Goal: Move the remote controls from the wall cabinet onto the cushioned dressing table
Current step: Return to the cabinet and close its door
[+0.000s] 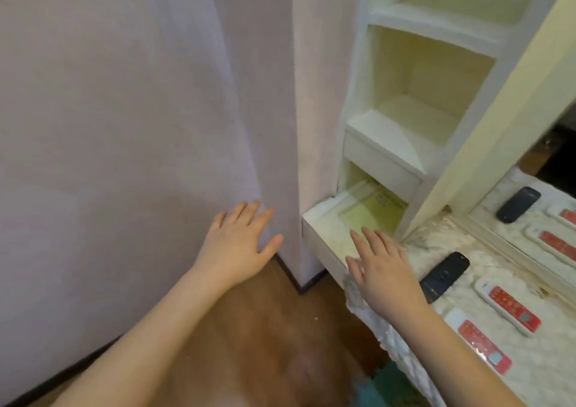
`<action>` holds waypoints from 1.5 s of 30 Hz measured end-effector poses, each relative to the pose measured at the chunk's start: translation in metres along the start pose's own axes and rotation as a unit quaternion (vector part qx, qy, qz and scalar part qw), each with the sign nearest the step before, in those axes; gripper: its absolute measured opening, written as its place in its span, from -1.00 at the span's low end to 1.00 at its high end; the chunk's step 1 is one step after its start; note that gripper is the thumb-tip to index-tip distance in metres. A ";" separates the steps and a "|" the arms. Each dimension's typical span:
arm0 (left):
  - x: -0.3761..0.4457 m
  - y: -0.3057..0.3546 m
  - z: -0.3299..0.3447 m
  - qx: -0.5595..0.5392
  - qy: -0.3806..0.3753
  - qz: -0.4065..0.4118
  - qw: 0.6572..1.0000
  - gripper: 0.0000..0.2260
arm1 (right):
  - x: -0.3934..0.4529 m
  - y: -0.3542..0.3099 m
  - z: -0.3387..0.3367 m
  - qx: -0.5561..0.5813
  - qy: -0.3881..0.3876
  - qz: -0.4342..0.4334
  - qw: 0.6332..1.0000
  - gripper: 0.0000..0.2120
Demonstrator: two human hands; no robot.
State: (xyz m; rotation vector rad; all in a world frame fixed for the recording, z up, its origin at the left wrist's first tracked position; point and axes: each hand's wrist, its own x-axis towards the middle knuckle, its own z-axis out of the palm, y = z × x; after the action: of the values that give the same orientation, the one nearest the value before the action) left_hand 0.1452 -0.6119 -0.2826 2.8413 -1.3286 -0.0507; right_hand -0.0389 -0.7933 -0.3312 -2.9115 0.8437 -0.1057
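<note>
1. A pale wall cabinet (414,101) of open shelves stands beside a cushioned desk (414,250); its shown shelves hold no remotes, only yellow papers (371,212) at the bottom.
2. Three remote controls lie on the desk, right of both hands: one black remote (444,277) and two white-and-red remotes (506,305), long axes slanting.
3. The right hand (385,274), nearer, hovers flat, fingers spread, grasping nothing.
4. The left hand (241,244) is likewise released, near the wall.
</note>
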 end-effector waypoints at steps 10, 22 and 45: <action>-0.113 -0.200 -0.019 -0.027 0.055 -0.199 0.978 -0.31 | 0.051 -0.239 -0.001 0.006 -0.001 -0.198 0.980 -0.49; -0.284 -0.336 -0.025 -0.007 0.087 -0.415 0.906 -0.34 | 0.043 -0.477 0.000 0.014 -0.027 -0.424 0.905 -0.47; -0.434 -0.399 -0.111 0.100 0.070 -0.743 0.658 -0.51 | -0.009 -0.784 -0.049 0.091 -0.045 -0.801 0.590 -0.36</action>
State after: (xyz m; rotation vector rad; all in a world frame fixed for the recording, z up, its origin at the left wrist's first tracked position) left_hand 0.1762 -0.0243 -0.1668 3.0032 1.2931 0.3060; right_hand 0.3630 -0.1340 -0.1859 -2.3132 -1.7975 -0.1355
